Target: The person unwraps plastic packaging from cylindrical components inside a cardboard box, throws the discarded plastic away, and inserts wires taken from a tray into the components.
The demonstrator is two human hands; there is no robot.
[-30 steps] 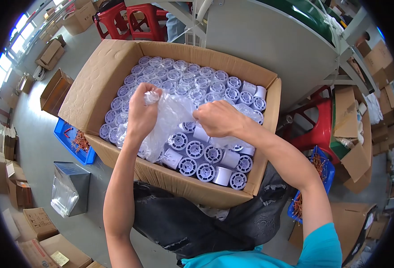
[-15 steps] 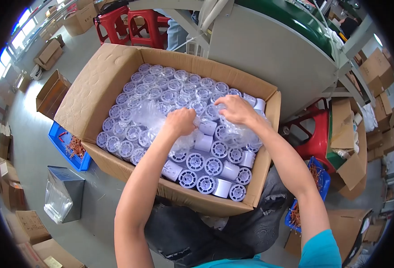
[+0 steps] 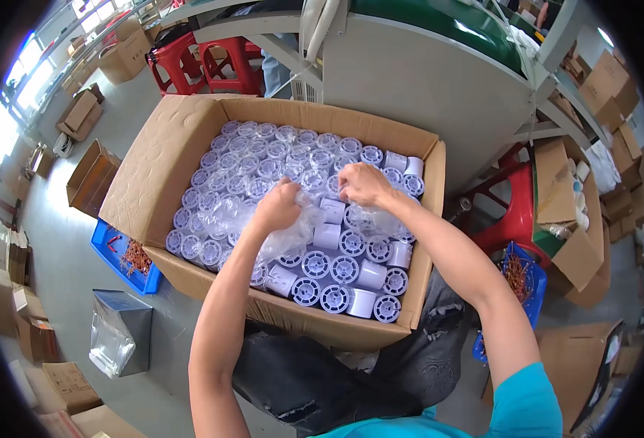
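Note:
An open cardboard box (image 3: 425, 241) in front of me is packed with white plastic cylinders (image 3: 344, 269); most stand with slotted round ends up, several lie sideways. Clear plastic film (image 3: 292, 232) is bunched across the middle and covers part of the cylinders. My left hand (image 3: 278, 206) pinches the film near the box's middle, its fingers closed. To the right of it, my right hand (image 3: 364, 185) is closed on the film too, its fingertips partly hidden. Beneath my right wrist more film (image 3: 378, 222) hangs over the cylinders.
Blue trays of copper-coloured pieces stand left (image 3: 149, 282) and right (image 3: 530, 310) of the box. A grey machine panel (image 3: 424, 87) rises behind it. Red stools (image 3: 172, 64), a silver bag-like container (image 3: 122, 332) and an open carton (image 3: 588, 252) are around.
Both hands have shifted left, and my right fingers have closed more. The film has moved with them, showing more bare cylinders at the right side. The camera view has shifted slightly.

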